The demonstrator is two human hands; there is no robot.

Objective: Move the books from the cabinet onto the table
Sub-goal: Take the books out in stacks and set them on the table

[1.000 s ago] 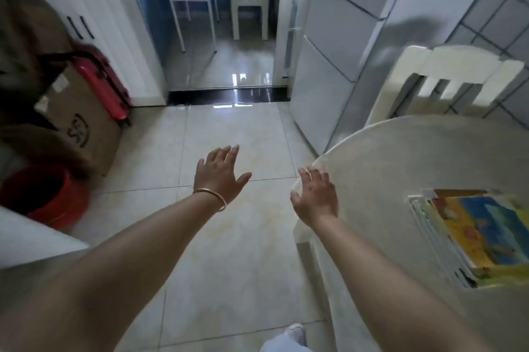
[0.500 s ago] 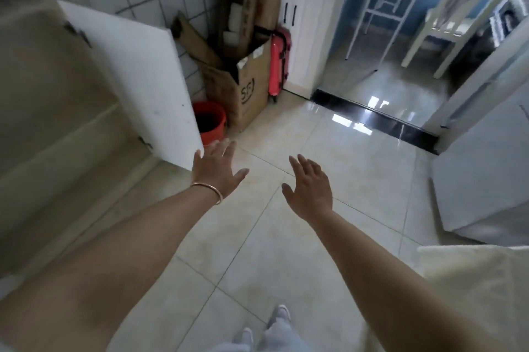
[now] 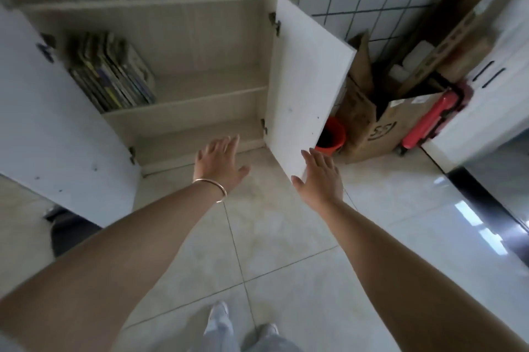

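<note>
White-doored cabinet [image 3: 200, 45] stands ahead of both hands, with both doors swung wide. Left hand [image 3: 217, 164] is extended forward with fingers spread and relaxed, grasping nothing; a thin metal bangle [image 3: 213, 184] circles its wrist. Right hand [image 3: 320, 177] is likewise released, fingers straight, positioned just beside the lower corner of the right cabinet door [image 3: 303, 88]; whether it touches the door cannot be determined. Books [image 3: 114, 74] remain on the middle shelf, leaning in a row, up and to the left of the left hand and well apart from it. Beyond the right hand, past the door: a red bucket [image 3: 333, 137], a cardboard box [image 3: 383, 125] and a red suitcase [image 3: 432, 117].
</note>
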